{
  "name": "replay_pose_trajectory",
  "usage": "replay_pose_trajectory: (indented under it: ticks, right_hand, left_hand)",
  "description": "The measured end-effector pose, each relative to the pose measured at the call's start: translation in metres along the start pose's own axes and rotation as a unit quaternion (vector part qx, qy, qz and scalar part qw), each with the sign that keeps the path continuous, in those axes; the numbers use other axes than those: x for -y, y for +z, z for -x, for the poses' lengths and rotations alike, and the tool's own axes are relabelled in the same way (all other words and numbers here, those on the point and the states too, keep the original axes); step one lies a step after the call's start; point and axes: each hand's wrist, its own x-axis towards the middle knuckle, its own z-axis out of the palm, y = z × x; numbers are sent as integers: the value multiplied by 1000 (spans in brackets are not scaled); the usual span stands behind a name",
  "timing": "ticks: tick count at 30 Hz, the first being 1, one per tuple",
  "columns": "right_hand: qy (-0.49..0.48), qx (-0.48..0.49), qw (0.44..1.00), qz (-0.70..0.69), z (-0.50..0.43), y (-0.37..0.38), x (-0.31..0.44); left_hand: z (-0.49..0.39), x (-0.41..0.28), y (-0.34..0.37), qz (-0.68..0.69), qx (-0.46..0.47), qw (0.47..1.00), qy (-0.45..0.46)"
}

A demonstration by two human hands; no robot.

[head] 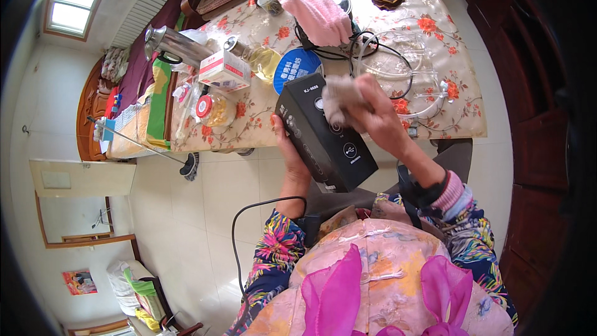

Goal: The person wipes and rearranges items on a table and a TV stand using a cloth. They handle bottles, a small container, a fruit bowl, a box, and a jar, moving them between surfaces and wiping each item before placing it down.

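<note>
My left hand [292, 149] supports a black cardboard box [322, 135] by its left side, tilted in front of my chest. The box bears white icons and writing. In my right hand [380, 117] is a bunched grey-beige cloth [343, 100], blurred, at the box's upper right edge. Part of the box's top face is hidden behind the cloth and fingers. Whether the cloth touches the box is hard to tell.
Beyond the box stands a table with a floral cover [261, 135]. On it are a lidded glass jar [216, 110], a white-and-red carton [225, 71], a blue round fan [297, 68], a pink towel [312, 5], black cable and clear tubing [396, 114]. Dark wooden cabinets [536, 149] stand right.
</note>
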Motion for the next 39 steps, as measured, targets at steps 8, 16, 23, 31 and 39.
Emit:
replay_pose_trajectory:
  ticks: [8, 16, 23, 31, 39]
  right_hand:
    - [129, 319, 939, -14, 82, -69, 13]
    - [320, -90, 861, -385, 85, -65, -41]
    - [423, -84, 879, -204, 150, -80, -52]
    - [431, -159, 851, -253, 187, -116, -44]
    - [394, -92, 877, -258, 207, -136, -37]
  left_hand:
    - [-14, -6, -35, -19, -17, 1000, 9]
    - [-15, -2, -15, -30, -11, 999, 34]
    - [-40, 3, 7, -82, 36, 994, 62]
    - [-96, 57, 129, -205, 124, 965, 110]
    - [-157, 168, 250, -240, 219, 942, 87]
